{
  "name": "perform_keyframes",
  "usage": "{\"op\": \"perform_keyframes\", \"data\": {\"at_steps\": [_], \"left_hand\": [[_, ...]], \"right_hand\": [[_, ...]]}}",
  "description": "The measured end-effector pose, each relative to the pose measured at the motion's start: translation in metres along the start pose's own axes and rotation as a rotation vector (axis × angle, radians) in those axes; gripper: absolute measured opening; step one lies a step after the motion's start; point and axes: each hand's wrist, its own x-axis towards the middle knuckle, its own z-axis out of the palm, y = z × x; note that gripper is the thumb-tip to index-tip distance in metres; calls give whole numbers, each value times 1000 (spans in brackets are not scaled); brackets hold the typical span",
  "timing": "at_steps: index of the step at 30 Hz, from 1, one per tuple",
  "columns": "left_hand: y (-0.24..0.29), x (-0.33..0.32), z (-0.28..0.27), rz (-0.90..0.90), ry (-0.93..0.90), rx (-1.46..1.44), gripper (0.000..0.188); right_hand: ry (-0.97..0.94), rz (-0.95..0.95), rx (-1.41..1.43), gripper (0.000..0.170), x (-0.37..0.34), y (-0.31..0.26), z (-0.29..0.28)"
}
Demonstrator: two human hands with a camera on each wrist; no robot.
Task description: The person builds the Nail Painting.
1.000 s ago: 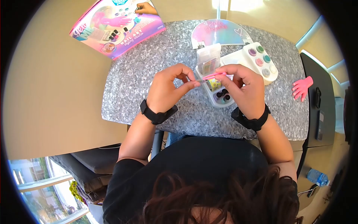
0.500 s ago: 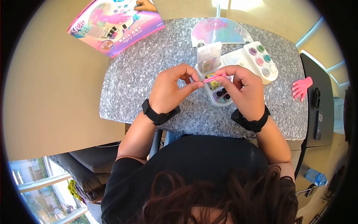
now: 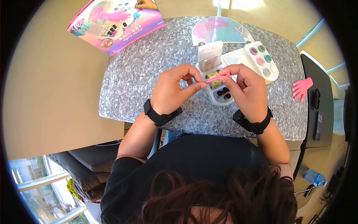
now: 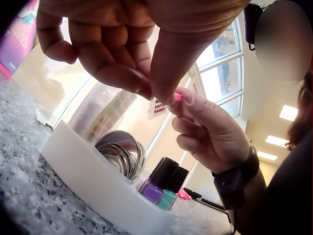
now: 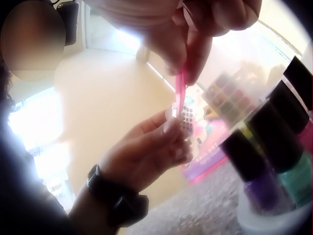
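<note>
Over the white tray (image 3: 219, 103), both hands meet at fingertip height. The right hand (image 3: 247, 91) pinches pink tweezers (image 5: 181, 93) between thumb and finger, their tips pointing at the left fingertips. Between thumb and forefinger, the left hand (image 3: 172, 89) pinches a small sheet of gem stickers (image 5: 188, 120), with rows of dark dots; in the left wrist view the sheet (image 4: 157, 108) hangs just behind the thumb. The tweezers' tips overlap the sheet's edge in the right wrist view. Below are nail polish bottles (image 4: 153, 192) with black caps and a yellow patterned roll (image 3: 213, 80).
A clear holder (image 3: 210, 56) with sticker sheets stands in the tray. Behind are a white base with coloured pots (image 3: 260, 61) and a pastel half-round panel (image 3: 222, 30). A pink model hand (image 3: 301, 89) lies at the right, a nail art box (image 3: 119, 28) at the far left.
The tweezers' tips have come down to the left fingertips, and the angle of the tweezers has shifted slightly. Both hands keep their grips and stay nearly in place.
</note>
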Motion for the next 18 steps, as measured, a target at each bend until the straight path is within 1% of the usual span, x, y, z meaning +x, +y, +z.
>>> {"op": "perform_keyframes", "data": {"at_steps": [2,5,7,8,9,11,13,15,16,17,18], "left_hand": [[-1,0,1,-6,-6,-13,20],[0,0,2,-2,-21,-17,23],[4,0,0,24,56,56,23],[3,0,0,28,54,56,23],[0,-1,0,27,79,29,22],[-6,-3,2,29,104,4,21],[-11,-7,6,20,119,27,20],[-16,-10,8,21,113,47,20],[-18,-11,9,18,109,66,20],[-18,-12,9,20,107,66,20],[-19,-12,10,19,109,66,19]], "right_hand": [[-29,60,46,14,1,0,-1],[-10,15,34,12,4,6,-2],[23,34,55,10,8,6,-6],[52,52,78,9,12,8,-9],[55,51,78,9,16,13,-12],[56,52,-26,9,28,34,-22],[65,60,15,8,38,47,-24],[71,4,28,7,47,54,-24],[86,-37,55,8,51,70,-20],[89,-38,54,8,54,72,-20],[54,-16,-5,10,56,72,-19]]}}
